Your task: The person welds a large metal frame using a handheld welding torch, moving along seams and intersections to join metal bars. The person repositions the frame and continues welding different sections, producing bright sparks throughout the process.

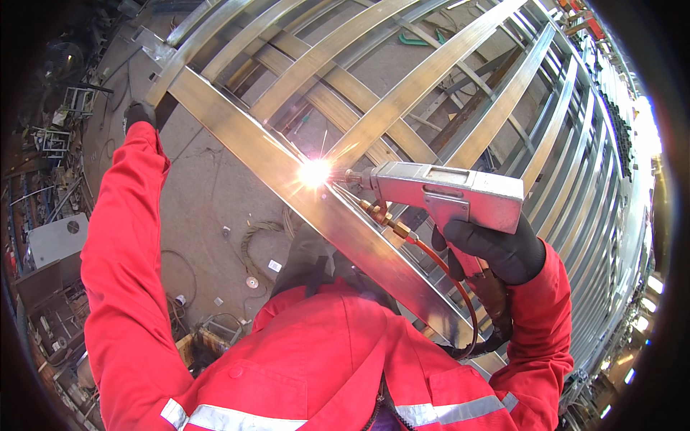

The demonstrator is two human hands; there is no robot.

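In a black glove, my right hand [499,250] is wrapped round the grip of a silver handheld welding gun [460,188], its nozzle pointing left. A bright arc [314,172] with flying sparks burns at the nozzle tip, where a slat meets the long edge bar of a metal frame [237,133]. The glare hides the joint itself. A brass fitting [388,221] and a reddish hose [449,276] run below the gun. My dark-gloved left hand [141,113] is up by the frame's far left corner, close against the bar; its fingers are too dark to make out.
Rows of parallel metal slats [431,79] stretch away to the right. On the grey floor lie a coil of rope [251,237] and green clamp-like pieces [413,39]. Cluttered scrap and a grey panel [57,239] line the left. Dark cables trail near my right forearm.
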